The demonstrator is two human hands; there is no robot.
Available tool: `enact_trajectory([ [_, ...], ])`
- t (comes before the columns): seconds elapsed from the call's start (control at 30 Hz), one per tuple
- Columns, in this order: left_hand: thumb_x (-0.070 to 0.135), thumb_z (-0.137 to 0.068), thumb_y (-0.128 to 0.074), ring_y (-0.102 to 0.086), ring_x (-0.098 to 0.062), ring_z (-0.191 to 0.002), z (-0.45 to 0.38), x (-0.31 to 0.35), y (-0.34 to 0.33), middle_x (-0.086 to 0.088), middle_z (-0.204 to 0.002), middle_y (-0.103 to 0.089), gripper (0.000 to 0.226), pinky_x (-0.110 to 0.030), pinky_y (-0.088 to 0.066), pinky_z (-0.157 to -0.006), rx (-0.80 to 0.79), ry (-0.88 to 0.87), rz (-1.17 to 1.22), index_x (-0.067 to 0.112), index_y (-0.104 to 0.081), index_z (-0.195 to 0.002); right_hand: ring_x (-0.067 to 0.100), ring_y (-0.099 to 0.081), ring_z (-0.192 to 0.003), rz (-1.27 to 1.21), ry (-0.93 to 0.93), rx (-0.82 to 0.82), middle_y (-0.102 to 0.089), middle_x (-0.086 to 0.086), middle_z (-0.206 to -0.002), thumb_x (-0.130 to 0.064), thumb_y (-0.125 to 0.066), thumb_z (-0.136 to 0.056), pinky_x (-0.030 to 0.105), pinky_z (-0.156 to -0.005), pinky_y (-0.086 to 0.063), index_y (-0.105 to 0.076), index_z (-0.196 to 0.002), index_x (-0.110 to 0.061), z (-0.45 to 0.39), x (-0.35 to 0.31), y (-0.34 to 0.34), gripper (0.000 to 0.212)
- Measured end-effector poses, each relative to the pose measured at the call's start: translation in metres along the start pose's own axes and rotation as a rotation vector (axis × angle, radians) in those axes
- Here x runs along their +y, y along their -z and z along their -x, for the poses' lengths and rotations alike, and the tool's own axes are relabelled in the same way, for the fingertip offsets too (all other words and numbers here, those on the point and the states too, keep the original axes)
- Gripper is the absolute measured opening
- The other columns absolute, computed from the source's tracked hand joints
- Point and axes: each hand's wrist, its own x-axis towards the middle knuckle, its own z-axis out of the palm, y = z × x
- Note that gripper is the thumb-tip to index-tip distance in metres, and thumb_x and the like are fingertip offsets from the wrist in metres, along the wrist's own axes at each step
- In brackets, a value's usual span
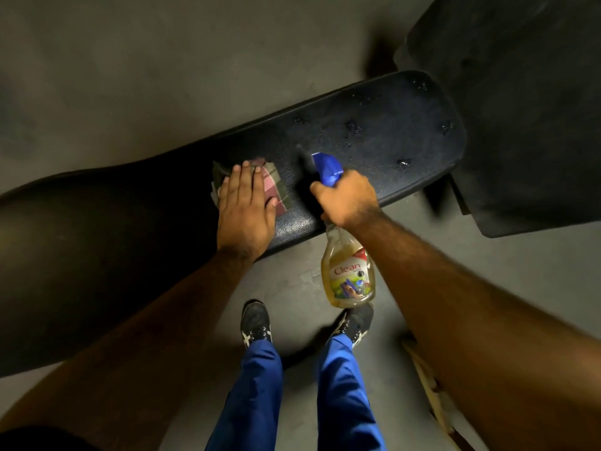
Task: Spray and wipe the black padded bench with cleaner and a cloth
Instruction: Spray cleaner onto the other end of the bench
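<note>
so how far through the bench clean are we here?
Done: the bench is sprayed at its right end, where droplets bead on the pad.
In hand: the left hand presses the cloth flat mid-bench; the right hand grips the spray bottle, nozzle over the pad.
Left: wiping the wet right end; the dark left part is unreadable.

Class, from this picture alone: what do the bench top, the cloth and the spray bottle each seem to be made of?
Bench top: black vinyl or leatherette, probably; grained, faintly shiny, droplets beading on it.
Cloth: woven fabric, checked, soft folds.
Spray bottle: clear plastic, amber liquid showing through; blue trigger head, opaque plastic.
</note>
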Motion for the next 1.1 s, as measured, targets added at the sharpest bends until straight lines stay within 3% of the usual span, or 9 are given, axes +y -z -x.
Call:
enact_trajectory([
  [0.2, 0.038, -0.098, -0.034, -0.021, -0.034, -0.147, 0.000, 0.002, 0.009, -0.022, -0.156, -0.027, 0.062, -0.045, -0.014, -0.121, -0.046, 0.003, -0.024, 0.001, -0.030, -0.149, 0.030, -0.071, -0.081, -0.062, 0.005, -0.044, -0.072, 0.008, -0.085, -0.044, -0.067, -0.082, 0.046, -0.083, -0.059, -0.049, -0.073, -0.028, 0.018, 0.008, -0.012, 0.025],
  [0.37, 0.034, -0.089, -0.056, -0.029, -0.031, -0.144, 0.011, 0.005, 0.043, -0.018, -0.152, -0.037, 0.067, -0.044, -0.018, -0.120, -0.065, -0.094, 0.020, 0.003, -0.039, -0.145, 0.026, -0.069, -0.083, -0.131, 0.036, 0.037, -0.070, 0.002, -0.081, -0.036, -0.069, -0.081, 0.043, -0.082, -0.057, -0.056, -0.079, -0.029, 0.048, 0.009, -0.012, 0.015],
  [0.5, 0.037, -0.087, -0.061, -0.052, -0.024, -0.124, 0.025, 0.004, 0.078, -0.006, -0.134, -0.056, 0.053, -0.038, -0.040, -0.105, -0.214, -0.129, 0.225, 0.016, -0.053, -0.135, 0.020, -0.065, -0.080, -0.211, 0.135, 0.051, -0.064, -0.007, -0.075, -0.027, -0.069, -0.080, 0.035, -0.075, -0.052, -0.056, -0.077, -0.029, 0.072, -0.013, 0.003, 0.014],
  [0.63, 0.037, -0.079, -0.074, -0.060, -0.017, -0.112, 0.035, -0.005, 0.114, 0.001, -0.123, -0.063, 0.053, -0.026, -0.047, -0.093, -0.434, -0.108, 0.518, 0.021, -0.059, -0.127, 0.014, -0.062, -0.071, -0.388, 0.299, -0.006, -0.066, -0.007, -0.074, -0.023, -0.066, -0.067, 0.037, -0.074, -0.054, -0.065, -0.080, -0.021, 0.095, -0.052, 0.015, 0.013],
  [0.77, 0.025, -0.070, -0.078, -0.059, -0.017, -0.112, 0.040, -0.022, 0.148, -0.003, -0.121, -0.063, 0.057, -0.019, -0.044, -0.089, -0.400, -0.081, 0.678, 0.013, -0.060, -0.123, 0.018, -0.068, -0.086, -0.503, 0.536, -0.166, -0.072, -0.002, -0.087, -0.005, -0.064, -0.067, 0.034, -0.081, -0.055, -0.070, -0.082, -0.034, 0.112, -0.100, 0.016, 0.033],
  [0.87, 0.013, -0.074, -0.080, -0.058, -0.004, -0.093, 0.039, -0.043, 0.168, 0.010, -0.104, -0.054, 0.053, -0.003, -0.038, -0.071, -0.380, -0.001, 0.705, 0.011, -0.058, -0.122, 0.019, -0.064, -0.098, -0.470, 0.661, -0.270, -0.068, -0.006, -0.094, -0.001, -0.063, -0.066, 0.020, -0.088, -0.049, -0.074, -0.093, -0.024, 0.116, -0.134, 0.004, 0.037],
  [0.93, 0.005, -0.076, -0.078, -0.053, 0.002, -0.083, 0.038, -0.058, 0.174, 0.013, -0.103, -0.052, 0.056, 0.002, -0.035, -0.071, -0.342, 0.035, 0.747, 0.010, -0.054, -0.127, 0.016, -0.062, -0.099, -0.456, 0.715, -0.349, -0.068, -0.010, -0.095, 0.000, -0.060, -0.066, 0.018, -0.089, -0.047, -0.073, -0.098, -0.020, 0.117, -0.156, -0.004, 0.040],
  [1.03, 0.004, -0.074, -0.078, -0.058, -0.007, -0.102, 0.036, -0.081, 0.182, -0.002, -0.117, -0.062, 0.059, -0.023, -0.049, -0.093, -0.330, 0.103, 0.825, 0.010, -0.054, -0.127, 0.022, -0.064, -0.105, -0.439, 0.744, -0.463, -0.070, 0.009, -0.108, -0.001, -0.059, -0.065, 0.022, -0.090, -0.050, -0.072, -0.097, -0.026, 0.114, -0.185, -0.016, 0.043],
  [1.1, 0.004, -0.073, -0.079, -0.064, -0.012, -0.103, 0.033, -0.097, 0.182, -0.003, -0.114, -0.066, 0.057, -0.037, -0.053, -0.095, -0.342, 0.169, 0.864, 0.011, -0.057, -0.124, 0.020, -0.065, -0.105, -0.435, 0.706, -0.507, -0.065, 0.019, -0.122, -0.002, -0.060, -0.064, 0.021, -0.085, -0.051, -0.071, -0.106, -0.020, 0.105, -0.200, -0.026, 0.046],
])
